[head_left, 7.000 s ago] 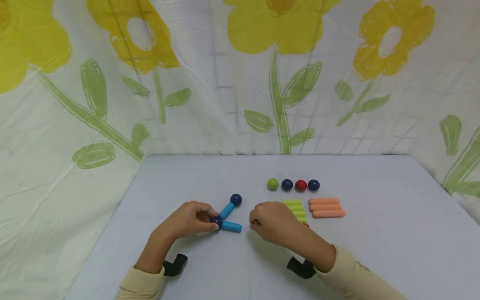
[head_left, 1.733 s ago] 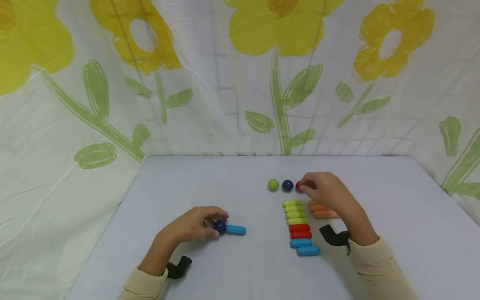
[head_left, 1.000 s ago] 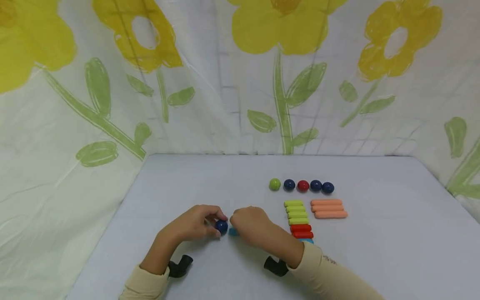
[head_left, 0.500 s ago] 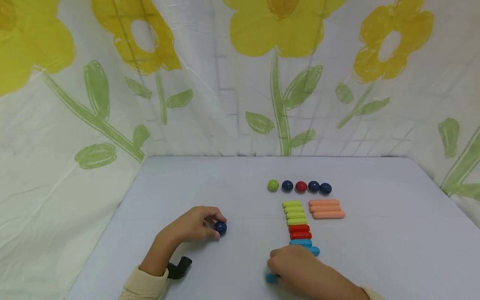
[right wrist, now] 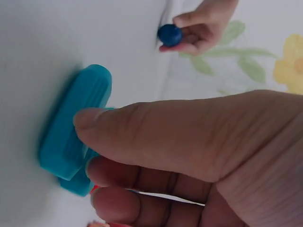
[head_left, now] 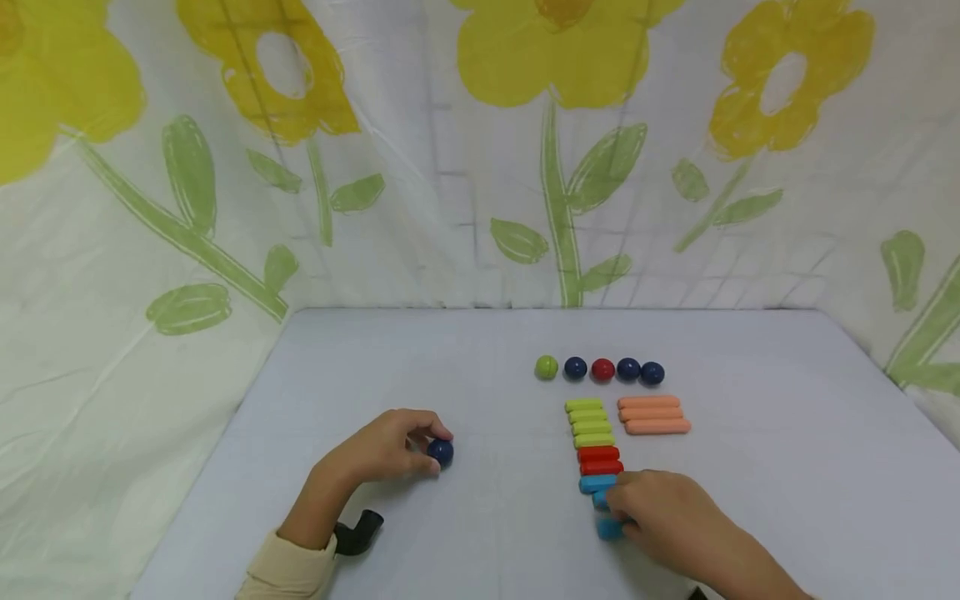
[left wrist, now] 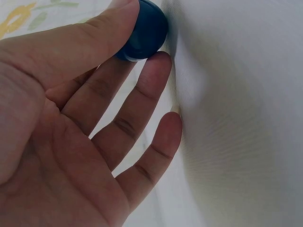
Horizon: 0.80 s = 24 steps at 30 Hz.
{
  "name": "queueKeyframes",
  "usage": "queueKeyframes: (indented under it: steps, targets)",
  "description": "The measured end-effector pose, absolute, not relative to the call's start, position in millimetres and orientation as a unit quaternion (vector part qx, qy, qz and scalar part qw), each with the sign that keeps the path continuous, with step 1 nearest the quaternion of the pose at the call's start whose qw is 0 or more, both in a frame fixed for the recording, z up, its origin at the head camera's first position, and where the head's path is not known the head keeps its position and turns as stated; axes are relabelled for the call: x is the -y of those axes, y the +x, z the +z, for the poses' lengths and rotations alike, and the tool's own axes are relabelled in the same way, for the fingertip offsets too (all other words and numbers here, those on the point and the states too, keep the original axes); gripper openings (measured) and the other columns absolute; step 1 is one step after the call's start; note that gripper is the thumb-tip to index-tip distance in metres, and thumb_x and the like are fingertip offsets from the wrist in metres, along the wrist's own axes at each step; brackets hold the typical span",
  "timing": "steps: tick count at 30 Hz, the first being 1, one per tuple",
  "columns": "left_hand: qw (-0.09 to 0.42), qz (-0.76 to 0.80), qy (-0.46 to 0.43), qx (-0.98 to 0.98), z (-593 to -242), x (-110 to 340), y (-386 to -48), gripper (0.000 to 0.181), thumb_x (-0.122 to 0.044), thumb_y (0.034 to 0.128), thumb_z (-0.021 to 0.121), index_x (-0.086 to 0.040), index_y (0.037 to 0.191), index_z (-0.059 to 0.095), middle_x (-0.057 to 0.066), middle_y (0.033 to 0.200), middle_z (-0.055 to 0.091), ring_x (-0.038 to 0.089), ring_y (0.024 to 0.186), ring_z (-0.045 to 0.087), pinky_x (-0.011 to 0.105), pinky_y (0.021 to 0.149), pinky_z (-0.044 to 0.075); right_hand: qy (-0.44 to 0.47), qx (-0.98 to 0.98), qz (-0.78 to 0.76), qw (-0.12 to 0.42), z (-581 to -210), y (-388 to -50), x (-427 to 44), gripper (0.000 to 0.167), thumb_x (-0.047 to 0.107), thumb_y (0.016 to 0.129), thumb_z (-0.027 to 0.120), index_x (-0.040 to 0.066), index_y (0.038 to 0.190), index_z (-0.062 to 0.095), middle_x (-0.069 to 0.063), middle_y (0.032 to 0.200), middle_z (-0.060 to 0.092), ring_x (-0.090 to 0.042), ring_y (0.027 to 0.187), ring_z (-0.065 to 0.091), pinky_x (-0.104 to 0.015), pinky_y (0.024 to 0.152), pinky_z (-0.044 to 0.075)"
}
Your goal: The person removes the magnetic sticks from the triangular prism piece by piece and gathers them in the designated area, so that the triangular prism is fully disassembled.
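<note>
A dark blue ball is pinched between the thumb and fingers of my left hand, low over the table at left of centre. The left wrist view shows the ball with the other fingers loosely spread below it. My right hand is at the near end of a column of short sticks and grips a light blue stick. In the right wrist view my thumb lies on this blue stick; another blue stick shows just behind it. My fingers partly hide the second blue stick.
The column continues away with another blue stick, red sticks and several lime sticks. Orange sticks lie to its right. Behind them a row holds a green ball, a red ball and dark blue balls.
My right hand returned a dark blue ball to the row, took the blue stick from beside the left hand's ball and carried it right to the column. My left hand stayed with its ball.
</note>
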State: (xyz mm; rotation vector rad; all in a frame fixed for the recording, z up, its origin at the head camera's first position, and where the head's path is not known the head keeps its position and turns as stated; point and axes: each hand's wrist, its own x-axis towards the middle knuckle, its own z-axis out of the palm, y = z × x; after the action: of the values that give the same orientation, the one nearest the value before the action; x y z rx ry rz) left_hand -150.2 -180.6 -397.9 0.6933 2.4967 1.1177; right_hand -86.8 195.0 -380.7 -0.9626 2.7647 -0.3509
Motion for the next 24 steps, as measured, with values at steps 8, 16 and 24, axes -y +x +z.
queueKeyframes:
  steps: [8,16,24]
  targets:
    - [0.157,0.39,0.241,-0.875,-395.9,179.5,-149.9,0.029,-0.01,0.0793,0.086,-0.014,0.105,0.071,-0.001,0.112,0.069,0.014,0.092,0.062,0.042,0.084,0.052,-0.291,-0.947,-0.095,0.093,-378.1,-92.1,-199.0,0.028,0.017,0.073,0.09,0.023,0.085,0.066,0.014,0.08,0.053,-0.006,0.07,0.048,-0.024,0.062,0.05]
    - [0.16,0.391,0.234,-0.876,-396.8,178.8,-149.4,0.029,-0.011,0.08,0.085,-0.014,0.105,0.071,-0.002,0.111,0.069,0.014,0.092,0.062,0.04,0.083,0.051,-0.289,-0.95,-0.1,0.071,-382.4,-90.7,-196.6,0.031,0.032,0.073,0.091,0.023,0.09,0.066,0.013,0.084,0.052,-0.006,0.074,0.047,-0.025,0.062,0.049]
    - [0.159,0.388,0.234,-0.877,-396.5,178.8,-149.5,0.029,-0.01,0.0799,0.085,-0.014,0.105,0.071,-0.003,0.109,0.069,0.014,0.09,0.061,0.037,0.08,0.051,-0.263,-0.955,-0.095,0.096,-384.3,-93.5,-197.6,0.031,0.028,0.073,0.091,0.022,0.091,0.066,0.014,0.084,0.055,-0.007,0.074,0.05,-0.029,0.067,0.053]
